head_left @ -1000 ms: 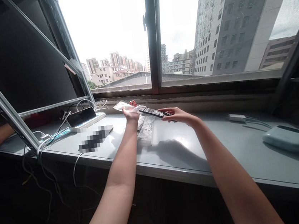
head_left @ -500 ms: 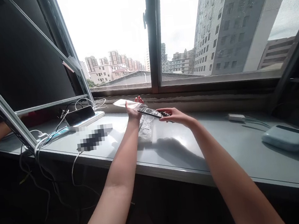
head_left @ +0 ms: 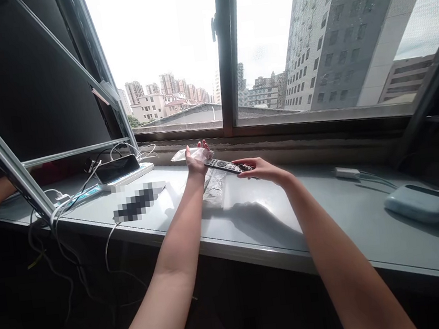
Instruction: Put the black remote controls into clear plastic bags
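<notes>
My left hand [head_left: 197, 162] is curled around a thin clear plastic sleeve [head_left: 181, 155], near the far end of one side of the remote control [head_left: 228, 165], while a crumpled plastic bag [head_left: 215, 189] lies on the tabletop [head_left: 267, 233] below. The remote is held above the table between my hands, and my right hand [head_left: 255, 168] grips its right end, fingers over the top edge.

Blue-grey case [head_left: 419, 202] right; phone [head_left: 117, 169] near power strip [head_left: 84, 195], left.
</notes>
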`<state>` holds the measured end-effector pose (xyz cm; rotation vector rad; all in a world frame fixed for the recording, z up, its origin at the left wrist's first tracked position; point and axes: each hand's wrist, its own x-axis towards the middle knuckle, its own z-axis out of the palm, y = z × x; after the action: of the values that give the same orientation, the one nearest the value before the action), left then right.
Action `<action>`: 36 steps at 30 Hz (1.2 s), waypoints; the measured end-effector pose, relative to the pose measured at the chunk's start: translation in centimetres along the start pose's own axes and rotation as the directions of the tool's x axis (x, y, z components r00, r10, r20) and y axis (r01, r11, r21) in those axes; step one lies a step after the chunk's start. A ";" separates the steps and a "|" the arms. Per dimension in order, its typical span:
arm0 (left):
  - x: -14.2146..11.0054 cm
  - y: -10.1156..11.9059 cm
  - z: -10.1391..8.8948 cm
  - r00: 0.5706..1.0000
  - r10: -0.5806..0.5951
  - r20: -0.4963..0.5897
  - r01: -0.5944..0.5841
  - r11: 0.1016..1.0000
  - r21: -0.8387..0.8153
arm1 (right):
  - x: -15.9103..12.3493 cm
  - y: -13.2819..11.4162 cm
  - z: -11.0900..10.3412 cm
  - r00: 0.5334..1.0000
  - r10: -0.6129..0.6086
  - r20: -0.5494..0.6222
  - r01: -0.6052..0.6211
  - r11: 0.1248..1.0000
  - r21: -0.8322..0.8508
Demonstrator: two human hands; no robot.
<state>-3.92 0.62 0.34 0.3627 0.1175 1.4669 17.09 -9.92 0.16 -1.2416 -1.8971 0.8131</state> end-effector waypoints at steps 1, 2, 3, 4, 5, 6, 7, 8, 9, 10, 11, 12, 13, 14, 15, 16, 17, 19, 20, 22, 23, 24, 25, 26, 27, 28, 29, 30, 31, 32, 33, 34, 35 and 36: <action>0.0 0.0 0.0 1.000 -0.003 0.001 0.003 1.000 0.002 | 0.0 0.0 -0.1 1.000 -0.002 -0.003 0.002 1.000 0.000; 0.0 0.0 0.0 1.000 -0.008 0.003 0.008 1.000 0.000 | -0.1 -0.1 -0.1 1.000 -0.003 -0.004 0.003 1.000 0.001; 0.0 0.0 0.0 1.000 -0.016 0.007 0.016 1.000 -0.002 | -0.1 -0.1 -0.1 1.000 -0.003 -0.004 0.003 1.000 0.003; -0.1 -0.1 0.0 1.000 -0.025 0.015 0.025 1.000 -0.003 | -0.1 -0.1 -0.2 1.000 -0.003 -0.003 0.003 1.000 0.005; -0.1 -0.1 0.1 0.999 -0.034 0.025 0.034 0.999 -0.004 | -0.1 -0.2 -0.2 1.000 -0.005 -0.004 0.005 1.000 0.005; -0.2 -0.1 0.1 0.998 -0.041 0.036 0.041 0.999 -0.003 | -0.1 -0.2 -0.2 1.000 -0.007 -0.008 0.008 1.000 0.004; -0.2 -0.1 0.1 0.998 -0.046 0.048 0.046 0.999 -0.004 | -0.1 -0.2 -0.2 1.000 -0.009 -0.015 0.009 1.000 0.001; -0.3 -0.1 0.1 0.997 -0.046 0.056 0.046 0.999 -0.006 | -0.1 -0.2 -0.2 1.000 -0.010 -0.023 0.010 1.000 -0.002; -0.3 -0.2 0.2 0.997 -0.042 0.063 0.043 0.999 -0.008 | -0.1 -0.2 -0.2 0.999 -0.011 -0.030 0.011 1.000 -0.004; -0.4 -0.2 0.2 0.997 -0.036 0.067 0.037 0.999 -0.010 | -0.1 -0.1 -0.3 0.999 -0.013 -0.037 0.013 1.000 -0.007; -0.4 -0.2 0.2 0.997 -0.031 0.070 0.032 0.999 -0.011 | -0.1 -0.1 -0.3 0.999 -0.014 -0.042 0.014 1.000 -0.010; -0.5 -0.2 0.3 0.997 -0.029 0.074 0.030 0.999 -0.012 | -0.1 -0.1 -0.4 0.999 -0.016 -0.046 0.016 1.000 -0.014; -0.5 -0.2 0.3 0.997 -0.029 0.078 0.031 0.999 -0.014 | -0.1 0.0 -0.5 0.999 -0.020 -0.050 0.019 1.000 -0.020; -0.5 -0.1 0.3 0.996 -0.034 0.080 0.035 0.999 -0.016 | -0.1 0.0 -0.6 0.998 -0.028 -0.057 0.026 0.999 -0.032; -0.6 -0.1 0.4 0.996 -0.039 0.081 0.040 0.999 -0.020 | 0.0 0.1 -0.6 0.997 -0.037 -0.069 0.034 0.998 -0.049; -0.6 0.0 0.4 0.996 -0.042 0.078 0.044 0.999 -0.024 | 0.0 0.2 -0.7 0.995 -0.051 -0.084 0.045 0.996 -0.071; -0.6 0.0 0.4 0.996 -0.044 0.074 0.046 0.999 -0.026 | 0.0 0.2 -0.7 0.992 -0.067 -0.103 0.057 0.994 -0.098; -0.7 0.1 0.5 0.997 -0.043 0.068 0.045 0.999 -0.027 | 0.1 0.3 -0.6 0.985 -0.092 -0.149 0.068 0.985 -0.160; -0.8 0.1 0.5 0.997 -0.041 0.067 0.043 0.999 -0.026 | 0.1 0.4 -0.5 0.981 -0.098 -0.169 0.065 0.980 -0.189; -0.8 0.1 0.5 0.998 -0.029 0.057 0.030 0.999 -0.021 | 0.2 0.5 -0.3 0.976 -0.101 -0.191 0.055 0.972 -0.230; -0.8 0.1 0.5 0.999 -0.018 0.045 0.019 1.000 -0.014 | 0.2 0.5 -0.3 0.976 -0.101 -0.193 0.053 0.970 -0.239; -0.7 0.1 0.5 1.000 -0.006 0.030 0.006 1.000 -0.006 | 0.2 0.5 -0.2 0.976 -0.101 -0.191 0.052 0.969 -0.241; -0.7 0.1 0.5 1.000 0.005 0.015 -0.006 1.000 0.004 | 0.2 0.5 -0.2 0.977 -0.100 -0.189 0.053 0.970 -0.237; -0.6 0.2 0.4 1.000 0.013 0.002 -0.013 1.000 0.014 | 0.2 0.5 -0.2 0.977 -0.100 -0.186 0.056 0.972 -0.228; -0.5 0.2 0.4 1.000 0.014 -0.006 -0.014 1.000 0.023 | 0.2 0.5 -0.2 0.978 -0.099 -0.182 0.059 0.975 -0.215; -0.4 0.2 0.3 1.000 0.010 -0.010 -0.010 1.000 0.028 | 0.2 0.5 -0.3 0.979 -0.100 -0.176 0.065 0.978 -0.197; -0.4 0.2 0.3 1.000 0.004 -0.009 -0.004 1.000 0.028 | 0.2 0.4 -0.3 0.981 -0.099 -0.166 0.070 0.982 -0.173; -0.3 0.2 0.3 1.000 -0.005 -0.008 0.005 1.000 0.026 | 0.2 0.4 -0.4 0.984 -0.095 -0.153 0.073 0.987 -0.144; -0.3 0.2 0.2 1.000 -0.014 -0.003 0.014 1.000 0.023 | 0.2 0.4 -0.5 0.986 -0.088 -0.140 0.072 0.991 -0.114; -0.3 0.1 0.2 1.000 -0.023 0.005 0.023 1.000 0.020 | 0.2 0.3 -0.5 0.988 -0.075 -0.132 0.063 0.994 -0.090; -0.2 0.0 0.2 0.999 -0.031 0.015 0.030 0.999 0.020 | 0.1 0.3 -0.6 0.990 -0.059 -0.128 0.049 0.996 -0.076; -0.2 -0.1 0.1 0.999 -0.037 0.025 0.036 0.999 0.025 | 0.1 0.3 -0.6 0.991 -0.040 -0.126 0.031 0.997 -0.073; -0.2 -0.2 0.1 0.999 -0.040 0.035 0.039 0.999 0.036 | 0.1 0.3 -0.6 0.992 -0.024 -0.122 0.014 0.997 -0.081; -0.2 -0.4 0.0 0.998 -0.040 0.041 0.038 0.998 0.049 | 0.2 0.3 -0.6 0.993 -0.012 -0.117 0.001 0.996 -0.094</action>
<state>-3.59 0.34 0.23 0.4280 0.1257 1.4186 17.66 -9.60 0.25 -1.3107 -1.8612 0.6396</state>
